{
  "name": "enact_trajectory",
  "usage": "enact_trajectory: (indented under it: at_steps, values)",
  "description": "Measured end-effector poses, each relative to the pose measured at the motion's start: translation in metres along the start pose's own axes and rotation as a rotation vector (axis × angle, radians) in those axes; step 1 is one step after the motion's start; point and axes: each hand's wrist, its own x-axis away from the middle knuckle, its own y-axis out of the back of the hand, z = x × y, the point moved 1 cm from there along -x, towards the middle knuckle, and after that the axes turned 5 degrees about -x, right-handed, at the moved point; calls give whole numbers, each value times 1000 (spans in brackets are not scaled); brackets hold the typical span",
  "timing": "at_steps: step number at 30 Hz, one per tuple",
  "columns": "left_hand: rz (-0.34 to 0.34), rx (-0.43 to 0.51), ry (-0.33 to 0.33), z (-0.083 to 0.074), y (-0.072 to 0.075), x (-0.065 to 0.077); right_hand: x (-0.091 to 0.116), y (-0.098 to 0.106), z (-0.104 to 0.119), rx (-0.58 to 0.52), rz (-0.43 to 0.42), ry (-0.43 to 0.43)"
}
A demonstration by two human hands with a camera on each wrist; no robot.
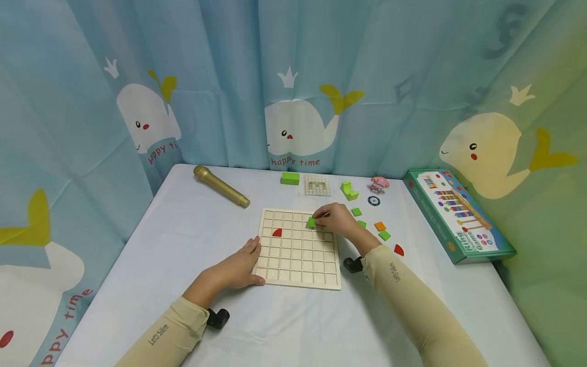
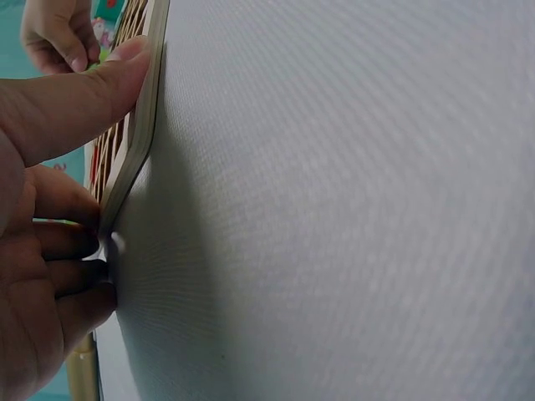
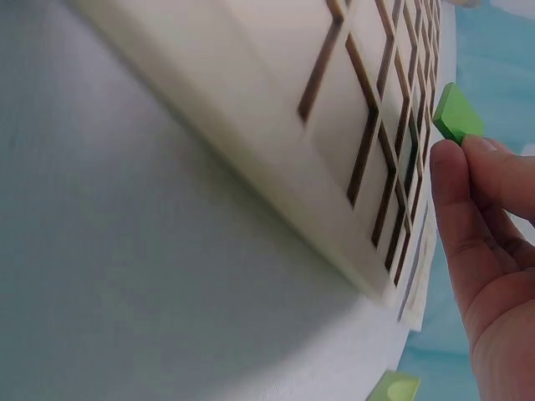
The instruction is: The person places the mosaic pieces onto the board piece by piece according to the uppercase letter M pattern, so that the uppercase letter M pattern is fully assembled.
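A pale wooden grid board (image 1: 297, 283) lies on the white table. Along its left side rests my left hand (image 1: 237, 267); the left wrist view has the thumb (image 2: 117, 83) on the board's rim and the other fingers against its edge. My right hand (image 1: 338, 220) pinches a small green square tile (image 3: 456, 113) between thumb and fingertips, over the board's upper right part. The right wrist view shows that tile tilted above the grid. One red quarter-round tile (image 1: 277, 233) sits in a cell at the board's upper left.
Right of the board lie green tiles (image 1: 384, 235), an orange tile (image 1: 379, 226) and another red quarter-round piece (image 1: 399, 250). Behind are a gold microphone (image 1: 222, 187), a green block (image 1: 290, 178), a grid pattern card (image 1: 317, 185) and a pink figurine (image 1: 379, 184). A game box (image 1: 458, 214) stands far right.
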Motion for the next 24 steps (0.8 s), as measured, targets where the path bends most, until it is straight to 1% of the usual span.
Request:
enact_trajectory:
  at_steps: [4,10,13,18,24]
  values:
    - [-1,-3,-4,1,-1,-1,-1,-6,6,-55,25,-4]
    - [-5,-15,-7,2,-2,-2,-1,-15,18,-33,49,36]
    - [-9,-13,-7,2,-1,-1,-3,-21,22,-42,73,45]
    - [-7,-11,-10,1,0,-1,-5,-29,25,-70,98,38]
    - [-5,-11,-7,2,0,-1,-6,-37,28,-56,123,60]
